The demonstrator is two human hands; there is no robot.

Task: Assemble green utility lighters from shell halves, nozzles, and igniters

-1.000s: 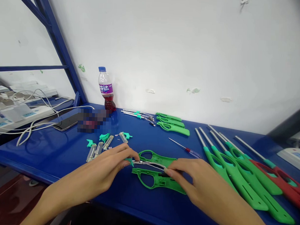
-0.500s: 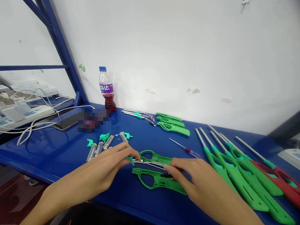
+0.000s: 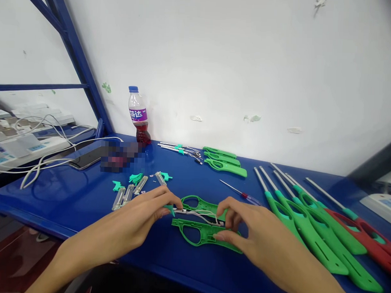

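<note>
My left hand (image 3: 158, 207) is closed in a pinch on a lighter's metal nozzle tube (image 3: 179, 211) with a teal collar; most of the tube is hidden under the hand. Pale wires (image 3: 201, 214) run from it to my right hand (image 3: 236, 225). The fingers of that hand curl around a small igniter (image 3: 221, 224), mostly hidden, with the thumb low over a green handle half. This handle half (image 3: 192, 236) lies inner side up, nearest me. Just behind it is another green handle half (image 3: 196, 202), partly under the wires and right hand.
Assembled green lighters (image 3: 320, 240) and red ones (image 3: 368, 233) lie right. A screwdriver (image 3: 249, 199), green handle shells (image 3: 225, 164) and wired tubes (image 3: 179, 148) lie behind. Clear fuel tanks (image 3: 129, 193) and teal triggers (image 3: 136, 177) are left, with a bottle (image 3: 139, 114) and phone (image 3: 91, 156) beyond.
My right hand has shifted its grip from the wires to the igniter end, its thumb and index finger now wider apart. The wires bow more loosely. My left hand stays put.
</note>
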